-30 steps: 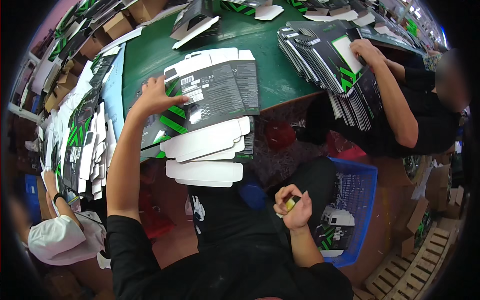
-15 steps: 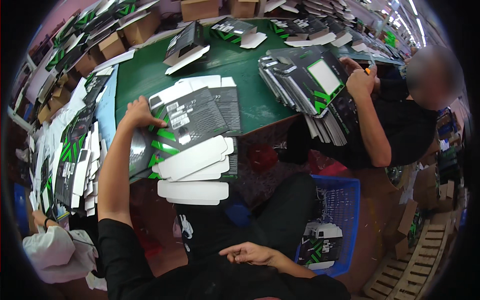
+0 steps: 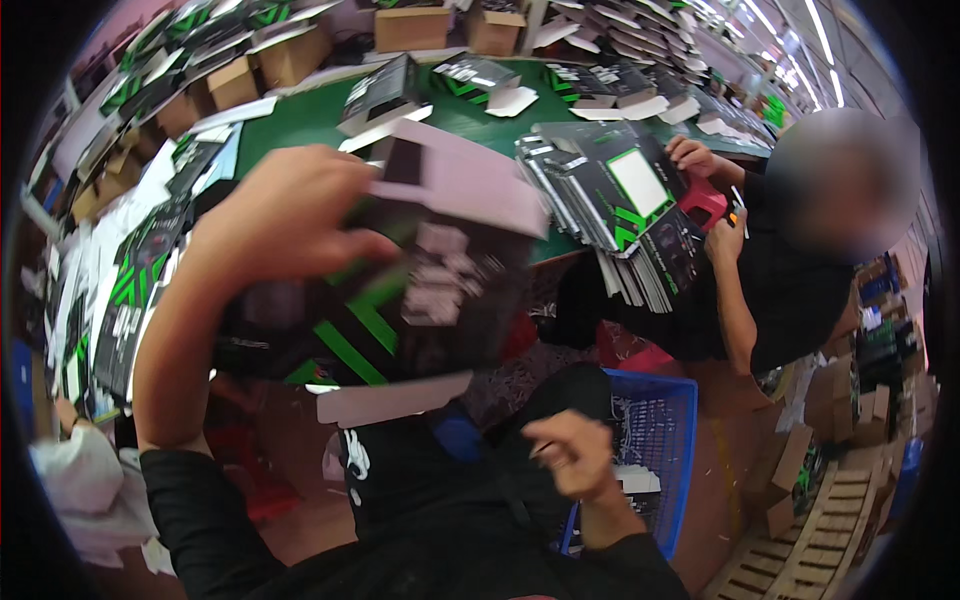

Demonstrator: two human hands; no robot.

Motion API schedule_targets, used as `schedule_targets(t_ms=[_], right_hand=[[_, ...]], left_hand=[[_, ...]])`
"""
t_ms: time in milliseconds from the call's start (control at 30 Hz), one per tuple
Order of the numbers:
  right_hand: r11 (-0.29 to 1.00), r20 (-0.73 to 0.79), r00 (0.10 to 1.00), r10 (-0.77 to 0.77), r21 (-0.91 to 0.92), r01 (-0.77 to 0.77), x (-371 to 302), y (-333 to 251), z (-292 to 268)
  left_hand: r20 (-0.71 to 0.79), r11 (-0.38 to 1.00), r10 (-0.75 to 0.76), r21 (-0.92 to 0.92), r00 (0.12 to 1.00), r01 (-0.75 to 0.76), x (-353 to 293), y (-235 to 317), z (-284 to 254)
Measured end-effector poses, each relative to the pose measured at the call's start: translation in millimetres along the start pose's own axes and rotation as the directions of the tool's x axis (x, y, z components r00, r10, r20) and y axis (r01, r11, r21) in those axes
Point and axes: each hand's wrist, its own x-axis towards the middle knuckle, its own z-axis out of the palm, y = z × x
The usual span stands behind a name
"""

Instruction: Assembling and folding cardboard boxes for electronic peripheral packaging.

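From where I stood, the person's left hand (image 3: pixel 290 215) was at the near edge of the green table (image 3: pixel 290 125), gripping a dark carton (image 3: pixel 455 310) by its upper left part. The thumb lay across the printed face and the other fingers were bent together at the edge, pinching the board. That carton, marked with green chevrons and a pale flap, was raised over the table's near edge, tilted and a little blurred.

The right hand (image 3: pixel 575 455) hung apart from it, below the near edge of the table, over the person's lap. Its fingers were curled loosely inward; it was too smeared for me to tell whether they pinched anything. A blue basket (image 3: pixel 685 450) stood just beside that hand, lower than the table, with a printed carton (image 3: pixel 638 480) inside.

At the table's right side, a co-worker (image 3: pixel 805 310) in black sat by a stack of dark cartons (image 3: pixel 590 190), one hand near a red object (image 3: pixel 703 205). Folded cartons (image 3: pixel 475 75) stood along the table's far side, brown boxes (image 3: pixel 412 28) behind them, and more printed cartons (image 3: pixel 130 290) were heaped off its left end.
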Motion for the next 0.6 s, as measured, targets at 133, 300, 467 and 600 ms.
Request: schedule_targets(t_ms=[133, 300, 467, 600], right_hand=[[0.845, 0.026, 0.901, -0.434, -0.337, 0.416, 79.9, -25.2, -22.1], [0.657, 0.188, 0.816, -0.546, -0.509, 0.556, 125.7, -25.8, -8.1], [0.535, 0.282, 0.766, -0.577, -0.578, 0.616, 114.4, -18.1, -9.3], [0.57, 0.322, 0.771, -0.549, -0.53, 0.628, 113.0, -17.4, -9.5]], left_hand=[[0.273, 0.967, 0.251, -0.03, 0.929, -0.252, -4.8, 61.5, 13.7], [0.27, 0.918, 0.389, -0.2, 0.881, -0.343, -23.4, 88.5, 43.6], [0.237, 0.901, 0.395, -0.287, 0.888, -0.325, -27.9, 91.1, 57.2], [0.218, 0.871, 0.425, -0.364, 0.879, -0.33, -32.3, 89.5, 66.4]])
